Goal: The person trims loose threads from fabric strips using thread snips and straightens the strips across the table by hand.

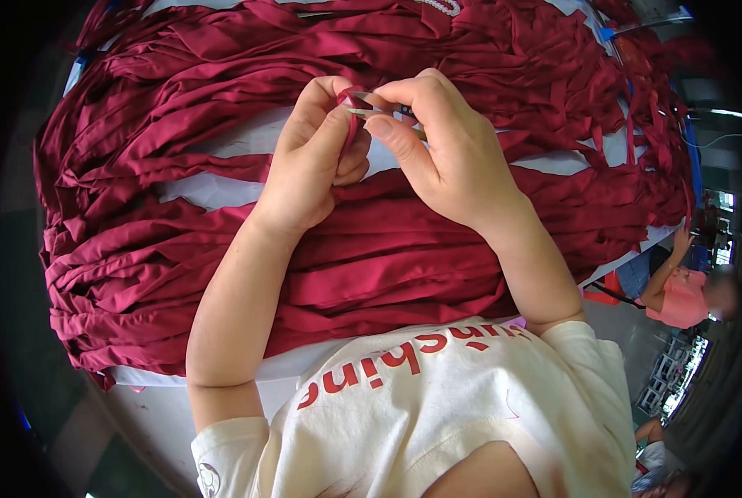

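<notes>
The left hand's fingers (321, 149) pinch a dark red strip (347, 98) over the fabric-covered desk (304, 360); the right hand's (445, 141), nearly closed, grip small metal snips (361, 111) (blades at its edge).

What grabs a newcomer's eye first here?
The dark red fabric, heaped in long strips across nearly the whole table. Then, upper center, the left hand pinching a bit of red cloth beside metal snips in the right hand. Below, upside-down red lettering on the cream shirt.
</notes>
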Demonstrator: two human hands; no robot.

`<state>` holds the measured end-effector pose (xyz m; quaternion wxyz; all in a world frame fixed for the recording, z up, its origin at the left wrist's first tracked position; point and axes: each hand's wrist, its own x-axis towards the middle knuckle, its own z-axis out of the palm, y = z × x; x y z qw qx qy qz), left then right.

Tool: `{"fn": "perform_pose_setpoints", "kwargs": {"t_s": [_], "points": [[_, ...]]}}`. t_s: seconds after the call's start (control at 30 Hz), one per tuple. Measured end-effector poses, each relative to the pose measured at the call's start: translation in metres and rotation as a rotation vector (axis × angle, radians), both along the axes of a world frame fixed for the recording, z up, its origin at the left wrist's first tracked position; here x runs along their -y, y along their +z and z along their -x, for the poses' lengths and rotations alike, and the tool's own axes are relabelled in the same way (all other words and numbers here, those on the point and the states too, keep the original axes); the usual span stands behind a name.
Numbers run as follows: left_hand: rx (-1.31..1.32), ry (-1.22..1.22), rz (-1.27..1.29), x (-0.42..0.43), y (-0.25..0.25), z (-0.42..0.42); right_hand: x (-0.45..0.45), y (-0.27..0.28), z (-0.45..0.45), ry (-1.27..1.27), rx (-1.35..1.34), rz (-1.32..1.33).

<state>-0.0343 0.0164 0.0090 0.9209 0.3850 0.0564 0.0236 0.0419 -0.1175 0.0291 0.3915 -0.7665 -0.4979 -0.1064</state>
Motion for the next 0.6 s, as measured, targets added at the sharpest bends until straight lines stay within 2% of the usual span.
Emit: {"fn": "perform_pose_setpoints", "kwargs": {"t_s": [0.13,0.47,0.53,0.6], "points": [[0.082,-0.012,-0.02,-0.001,-0.011,0.0,-0.001,-0.004,0.002,-0.024,0.016,-0.019],[0.055,0.017,-0.013,-0.001,-0.008,0.0,-0.004,-0.01,0.007,-0.047,-0.027,-0.077],[0.045,-0.001,0.039,-0.003,-0.005,-0.001,-0.002,-0.009,0.007,-0.024,-0.158,-0.134],[0.019,0.101,-0.046,0.003,-0.004,-0.003,0.001,-0.007,0.007,0.014,-0.274,-0.194]]}}
